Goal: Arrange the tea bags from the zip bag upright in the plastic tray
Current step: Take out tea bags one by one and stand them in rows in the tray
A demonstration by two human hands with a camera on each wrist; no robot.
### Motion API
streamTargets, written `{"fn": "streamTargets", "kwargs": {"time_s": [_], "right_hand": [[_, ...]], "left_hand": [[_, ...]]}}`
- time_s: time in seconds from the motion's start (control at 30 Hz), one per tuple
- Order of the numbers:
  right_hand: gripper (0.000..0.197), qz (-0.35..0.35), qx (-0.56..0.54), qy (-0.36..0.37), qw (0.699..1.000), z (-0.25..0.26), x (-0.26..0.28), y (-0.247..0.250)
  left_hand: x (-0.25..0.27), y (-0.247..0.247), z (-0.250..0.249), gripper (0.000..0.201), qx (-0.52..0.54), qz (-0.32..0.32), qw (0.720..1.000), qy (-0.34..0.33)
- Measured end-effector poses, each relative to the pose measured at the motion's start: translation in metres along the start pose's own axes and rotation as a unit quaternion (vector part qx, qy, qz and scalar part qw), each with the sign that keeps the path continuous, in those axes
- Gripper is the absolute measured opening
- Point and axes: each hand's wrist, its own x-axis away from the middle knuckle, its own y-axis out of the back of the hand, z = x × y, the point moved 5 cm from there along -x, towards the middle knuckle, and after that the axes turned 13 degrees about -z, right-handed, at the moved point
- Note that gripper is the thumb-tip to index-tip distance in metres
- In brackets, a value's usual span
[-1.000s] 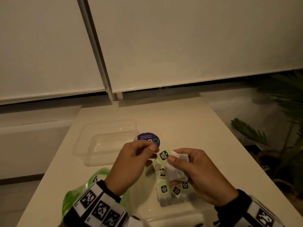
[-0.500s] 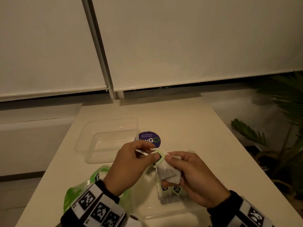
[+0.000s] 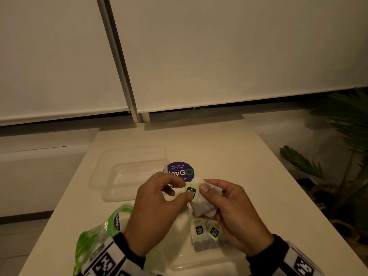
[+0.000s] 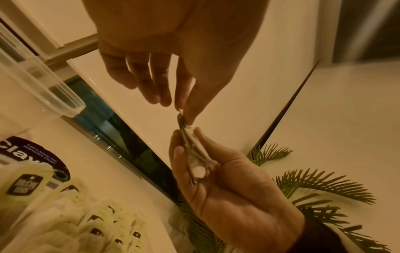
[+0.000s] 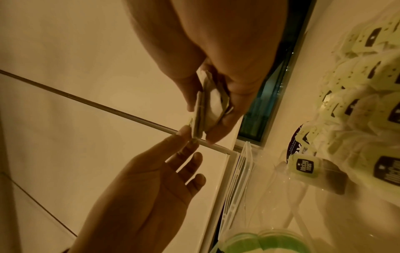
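Observation:
My right hand (image 3: 209,193) grips a white tea bag (image 3: 203,205) above the table, thumb in front and fingers behind. My left hand (image 3: 187,190) pinches its green tag (image 3: 191,193) between thumb and forefinger. In the left wrist view the left hand (image 4: 184,113) meets the tea bag (image 4: 194,159) from above. In the right wrist view the right hand (image 5: 207,119) clamps the tea bag (image 5: 208,106). More tea bags (image 3: 205,234) stand upright below in a near clear tray (image 3: 199,263). The green-edged zip bag (image 3: 95,242) lies under my left wrist.
A second clear plastic container (image 3: 127,172) sits at the far left of the white table (image 3: 229,148), with a round purple sticker (image 3: 180,172) beside it. Potted palm leaves (image 3: 298,162) stand off the table's right edge. Blinds hang behind the table.
The right hand has gathered the tea bag up from the row below it. The left thumb and forefinger have moved onto its green tag.

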Motion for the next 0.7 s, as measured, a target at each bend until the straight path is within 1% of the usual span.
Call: {"fn": "streamTargets", "kwargs": {"time_s": [0.07, 0.13, 0.2, 0.3, 0.37, 0.53, 0.7], "right_hand": [[0.021, 0.001, 0.003, 0.009, 1.000, 0.000, 0.001, -0.001], [0.024, -0.003, 0.011, 0.016, 1.000, -0.001, 0.001, -0.002], [0.024, -0.010, 0.007, 0.015, 1.000, -0.001, 0.001, -0.002], [0.016, -0.014, -0.038, -0.012, 0.999, -0.001, 0.000, -0.003], [0.015, -0.017, -0.054, -0.029, 0.998, -0.001, -0.001, -0.002], [0.017, -0.007, -0.090, -0.069, 0.994, -0.005, 0.000, -0.003], [0.019, -0.004, -0.108, -0.091, 0.990, -0.006, 0.000, -0.003]], "left_hand": [[-0.002, -0.001, 0.002, 0.024, 0.019, 0.020, 0.999, 0.022], [-0.003, -0.003, 0.003, 0.024, 0.042, 0.051, 0.997, 0.044], [-0.003, -0.005, 0.003, 0.024, 0.065, 0.065, 0.994, 0.062], [-0.002, -0.006, 0.007, 0.029, 0.118, 0.072, 0.984, 0.112], [-0.002, -0.005, 0.010, 0.027, 0.144, 0.072, 0.977, 0.139], [-0.001, -0.003, 0.009, 0.016, 0.144, 0.069, 0.978, 0.135], [-0.001, -0.003, 0.000, 0.014, 0.156, 0.046, 0.980, 0.115]]}}
